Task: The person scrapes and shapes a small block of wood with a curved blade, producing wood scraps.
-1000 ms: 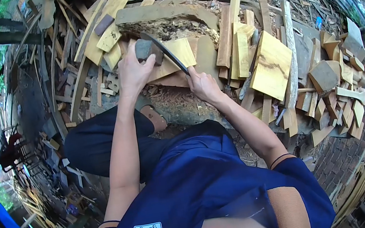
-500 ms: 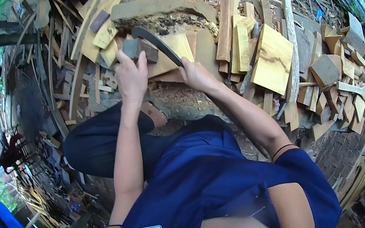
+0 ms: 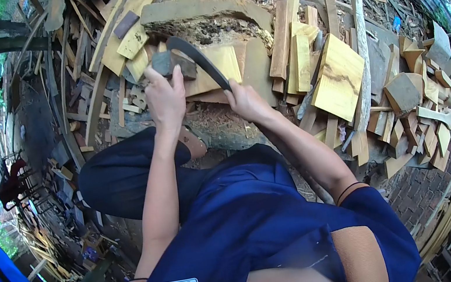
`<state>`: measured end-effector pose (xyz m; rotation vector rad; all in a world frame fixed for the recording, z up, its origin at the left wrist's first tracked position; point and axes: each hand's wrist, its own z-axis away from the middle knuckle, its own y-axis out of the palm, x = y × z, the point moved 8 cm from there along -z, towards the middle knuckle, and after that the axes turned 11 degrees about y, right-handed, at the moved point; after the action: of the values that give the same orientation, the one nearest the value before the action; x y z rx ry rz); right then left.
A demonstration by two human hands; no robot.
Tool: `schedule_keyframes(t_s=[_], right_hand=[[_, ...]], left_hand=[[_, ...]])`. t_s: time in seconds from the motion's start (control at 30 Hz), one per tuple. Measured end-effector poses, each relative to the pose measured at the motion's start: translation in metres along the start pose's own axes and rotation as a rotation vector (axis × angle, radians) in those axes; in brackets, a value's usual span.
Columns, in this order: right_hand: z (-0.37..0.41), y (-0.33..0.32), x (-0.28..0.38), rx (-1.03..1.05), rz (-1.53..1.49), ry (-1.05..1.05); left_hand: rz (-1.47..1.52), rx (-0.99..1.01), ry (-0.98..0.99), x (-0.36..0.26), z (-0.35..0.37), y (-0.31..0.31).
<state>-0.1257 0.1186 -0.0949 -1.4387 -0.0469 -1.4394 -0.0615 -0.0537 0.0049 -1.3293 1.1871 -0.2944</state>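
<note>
My left hand (image 3: 166,100) grips a small grey-brown wooden block (image 3: 185,67), thumb raised along its near side. My right hand (image 3: 247,101) is closed around the lower end of a dark curved blade (image 3: 202,62). The blade slants up and left, and its hooked tip overlaps the block's far edge in this view. Behind the blade a pale yellow board (image 3: 225,63) lies on a large, hollowed wooden stump (image 3: 255,68). Wood chips are scattered at the stump's near side.
On the right, a square yellow board (image 3: 338,77) rests against a long pale pole (image 3: 360,60), among many offcuts (image 3: 412,129). Yellow planks (image 3: 133,40) lean at the upper left. My bent knee (image 3: 117,167) is close below my left hand.
The view has shifted slightly. Both hands stay in nearly the same place, still holding the block and the curved blade, whose tip remains by the block.
</note>
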Motion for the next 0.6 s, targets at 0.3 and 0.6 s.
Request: schedule_keyframes(t_s=[0.3, 0.6], right_hand=[[-0.023, -0.004, -0.02, 0.051, 0.07, 0.048], [-0.016, -0.005, -0.035, 0.025, 0.105, 0.09]], left_hand=[[0.063, 0.129, 0.092, 0.006, -0.017, -0.012], [0.098, 0.086, 0.136, -0.003, -0.029, -0.01]])
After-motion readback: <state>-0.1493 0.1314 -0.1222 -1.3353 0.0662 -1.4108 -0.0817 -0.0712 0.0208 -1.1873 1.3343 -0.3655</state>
